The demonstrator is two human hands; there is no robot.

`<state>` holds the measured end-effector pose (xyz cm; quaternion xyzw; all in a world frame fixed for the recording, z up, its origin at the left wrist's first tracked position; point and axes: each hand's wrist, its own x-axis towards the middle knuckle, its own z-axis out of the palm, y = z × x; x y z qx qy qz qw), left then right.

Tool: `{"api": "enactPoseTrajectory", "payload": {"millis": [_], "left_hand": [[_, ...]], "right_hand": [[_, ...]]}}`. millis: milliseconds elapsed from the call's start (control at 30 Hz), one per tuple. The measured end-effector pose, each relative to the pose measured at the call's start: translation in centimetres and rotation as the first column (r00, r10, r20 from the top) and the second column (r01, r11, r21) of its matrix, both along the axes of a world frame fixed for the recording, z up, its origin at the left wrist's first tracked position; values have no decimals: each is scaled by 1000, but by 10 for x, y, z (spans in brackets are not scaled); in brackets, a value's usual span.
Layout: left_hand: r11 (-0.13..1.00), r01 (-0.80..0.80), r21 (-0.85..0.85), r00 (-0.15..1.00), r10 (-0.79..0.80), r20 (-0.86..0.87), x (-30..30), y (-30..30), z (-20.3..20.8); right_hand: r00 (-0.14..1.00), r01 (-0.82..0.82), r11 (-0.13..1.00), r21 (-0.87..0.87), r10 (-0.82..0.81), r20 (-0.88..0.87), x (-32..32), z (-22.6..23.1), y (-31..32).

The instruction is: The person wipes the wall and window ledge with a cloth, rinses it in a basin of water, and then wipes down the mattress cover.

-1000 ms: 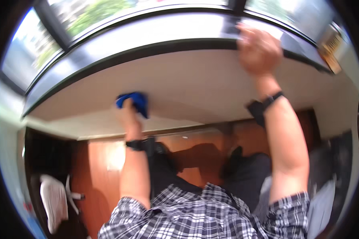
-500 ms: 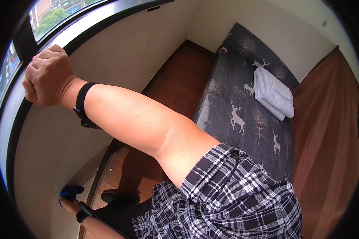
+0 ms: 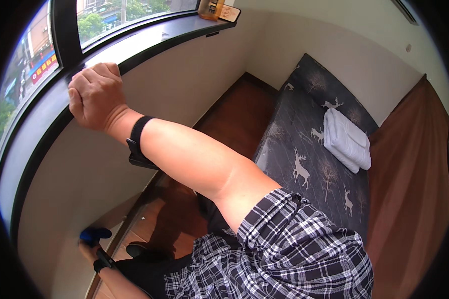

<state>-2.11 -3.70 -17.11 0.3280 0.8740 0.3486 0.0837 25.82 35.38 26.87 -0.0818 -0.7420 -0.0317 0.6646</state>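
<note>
My right arm, in a rolled black-and-white plaid sleeve [image 3: 304, 224], reaches across to the windowsill [image 3: 134, 47] at upper left. There my right hand [image 3: 99, 97] is closed in a fist at the sill's dark edge. Whatever its fingers may hold is hidden beneath them. A black band [image 3: 138, 135] circles that wrist. Low on the left, beside the wall, my left hand [image 3: 88, 250] is closed round a dark blue object [image 3: 96, 233] with a rounded end; its kind is not clear. This wrist also wears a black band [image 3: 102, 263].
An amber container [image 3: 210, 9] and a phone-like flat thing [image 3: 230, 13] sit at the sill's far end. A dark bed [image 3: 289, 134] with deer prints carries a folded white quilt [image 3: 346, 139]. A brown curtain [image 3: 409, 164] hangs at right, above reddish-brown floor [image 3: 229, 107].
The view has shifted, bringing the sill's far end with the amber container into sight. My right hand stays closed at the sill, and my left hand still holds the blue object.
</note>
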Motion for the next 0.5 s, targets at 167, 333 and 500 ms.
{"api": "enactPoseTrajectory", "payload": {"millis": [167,333,500], "left_hand": [[994,-55,-93,995,46,-90,-28,-10,-29],[967,-124,224,939,42,340,-37,-4,-48],[711,-448,542,685,-115,719,-26,-17,-39]], "right_hand": [[1000,-15,1000,17,16,-19,-2,-5,-2],[1000,-11,1000,-10,11,14,-7,3,-9],[999,-11,999,-50,13,36,-11,2,-15]]}}
